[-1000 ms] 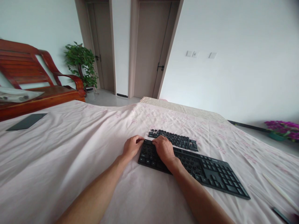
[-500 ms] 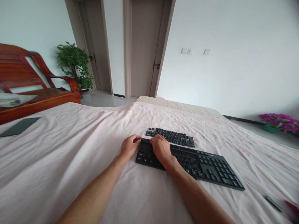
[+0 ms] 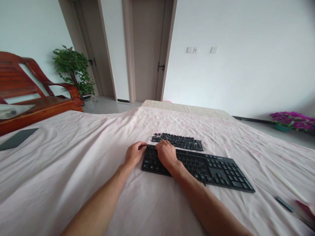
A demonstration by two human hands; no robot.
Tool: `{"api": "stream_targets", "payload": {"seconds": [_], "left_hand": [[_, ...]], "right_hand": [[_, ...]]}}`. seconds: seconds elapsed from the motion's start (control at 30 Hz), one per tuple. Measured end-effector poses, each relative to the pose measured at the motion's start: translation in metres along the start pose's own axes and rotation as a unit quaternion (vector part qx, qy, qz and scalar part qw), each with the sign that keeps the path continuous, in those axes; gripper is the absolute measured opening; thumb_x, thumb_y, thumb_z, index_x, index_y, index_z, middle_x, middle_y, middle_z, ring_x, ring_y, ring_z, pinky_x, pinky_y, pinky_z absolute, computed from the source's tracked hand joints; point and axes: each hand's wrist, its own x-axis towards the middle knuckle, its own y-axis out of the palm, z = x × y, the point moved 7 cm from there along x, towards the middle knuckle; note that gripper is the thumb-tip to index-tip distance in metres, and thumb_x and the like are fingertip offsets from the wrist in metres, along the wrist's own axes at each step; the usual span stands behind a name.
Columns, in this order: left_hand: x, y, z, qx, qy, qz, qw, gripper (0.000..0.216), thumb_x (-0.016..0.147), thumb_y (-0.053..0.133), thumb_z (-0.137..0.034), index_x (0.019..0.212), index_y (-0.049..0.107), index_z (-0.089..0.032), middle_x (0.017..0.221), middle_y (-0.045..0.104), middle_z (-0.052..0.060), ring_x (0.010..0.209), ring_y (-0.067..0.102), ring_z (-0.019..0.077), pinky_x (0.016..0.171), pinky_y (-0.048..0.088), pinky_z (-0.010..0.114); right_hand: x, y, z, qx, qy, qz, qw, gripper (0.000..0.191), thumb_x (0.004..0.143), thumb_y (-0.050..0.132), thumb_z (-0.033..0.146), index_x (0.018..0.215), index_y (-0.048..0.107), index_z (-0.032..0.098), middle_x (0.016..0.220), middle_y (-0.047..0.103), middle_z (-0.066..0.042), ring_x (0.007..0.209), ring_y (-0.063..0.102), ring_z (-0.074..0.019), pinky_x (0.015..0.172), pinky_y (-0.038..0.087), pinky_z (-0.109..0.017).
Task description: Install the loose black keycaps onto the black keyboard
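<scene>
A black keyboard (image 3: 211,167) lies on a pale pink cloth (image 3: 73,157). Just behind it sits a row of loose black keycaps (image 3: 179,141). My left hand (image 3: 134,153) is curled against the keyboard's left end, fingers closed at its far corner. My right hand (image 3: 166,152) rests palm down on the left part of the keyboard. Its fingers are bent over the top row, and what they pinch is hidden. The two hands almost touch.
A dark flat slab (image 3: 17,138) lies on the cloth at far left. A dark thin tool (image 3: 287,205) and a white stick (image 3: 285,183) lie at right. Beyond the cloth are a wooden bench (image 3: 36,105), a potted plant (image 3: 72,68) and purple flowers (image 3: 292,119).
The view has drifted, so everything sits slightly further left and higher in the picture. Both hands stay at the keyboard's left end with only small finger movement.
</scene>
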Motion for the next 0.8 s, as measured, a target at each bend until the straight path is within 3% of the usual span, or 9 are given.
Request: {"api": "stream_targets", "payload": {"seconds": [0.27,0.57,0.8], "left_hand": [[0.001,0.001,0.002,0.004,-0.007,0.003,1.0,0.021,0.08,0.056,-0.031,0.095,0.07,-0.025,0.094,0.074,0.0,0.085,0.067,0.016,0.079,0.049,0.025],[0.001,-0.001,-0.002,0.004,-0.004,-0.002,1.0,0.021,0.081,0.056,-0.03,0.094,0.071,-0.024,0.093,0.074,0.001,0.085,0.067,0.0163,0.08,0.049,0.026],[0.001,-0.001,0.0,0.012,-0.005,-0.006,1.0,0.02,0.081,0.056,-0.03,0.094,0.071,-0.026,0.092,0.074,0.0,0.084,0.067,0.0159,0.08,0.049,0.025]], "right_hand": [[-0.006,-0.002,0.007,-0.028,-0.039,0.0,0.999,0.028,0.093,0.04,0.016,0.089,0.068,0.018,0.097,0.063,-0.011,0.094,0.053,-0.0211,0.074,0.043,-0.027],[0.0,-0.003,-0.011,0.032,0.025,-0.005,0.999,0.029,0.094,0.043,0.022,0.089,0.071,0.024,0.093,0.064,-0.005,0.092,0.056,-0.0165,0.076,0.04,-0.023],[0.0,-0.002,-0.012,0.044,0.022,-0.023,0.999,0.027,0.095,0.044,0.025,0.09,0.071,0.026,0.093,0.064,-0.004,0.092,0.055,-0.0164,0.078,0.04,-0.023]]}}
